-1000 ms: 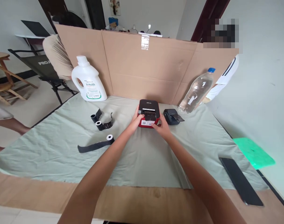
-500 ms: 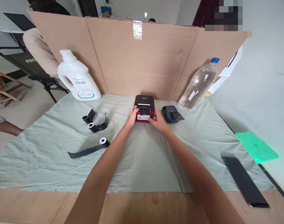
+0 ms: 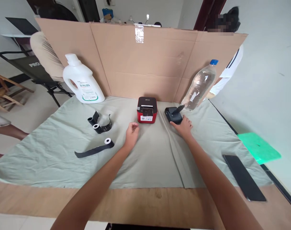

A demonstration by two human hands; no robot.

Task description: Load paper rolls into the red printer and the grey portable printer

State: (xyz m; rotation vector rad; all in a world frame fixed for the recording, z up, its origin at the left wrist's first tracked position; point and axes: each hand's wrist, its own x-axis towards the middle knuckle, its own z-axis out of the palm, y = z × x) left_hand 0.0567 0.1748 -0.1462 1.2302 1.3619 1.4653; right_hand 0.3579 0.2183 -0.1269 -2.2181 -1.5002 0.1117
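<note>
My right hand [image 3: 183,127] grips a small dark portable printer [image 3: 173,115], thumb at its near edge and fingers along its right side. A black paper strip [image 3: 179,109] sticks up from that printer. To its left stands a red and black receipt printer [image 3: 146,111], with dark paper in its front slot and a white label below. My left hand [image 3: 132,134] is just in front of this printer, apart from it, its fingers curled in with nothing visible in them. Black paper rolls [image 3: 97,128] lie partly unwound at the left; another roll [image 3: 108,142] trails a strip nearer me.
A white detergent bottle [image 3: 83,81] and a clear water bottle [image 3: 200,86] lean by a cardboard screen [image 3: 143,60]. A black phone [image 3: 243,177] lies at the front right, near a green plastic stool [image 3: 260,148]. People sit behind the screen.
Both hands have let go of the red and black printer. My left hand drew back toward me; my right moved right onto the small printer, whose paper strip now points upward.
</note>
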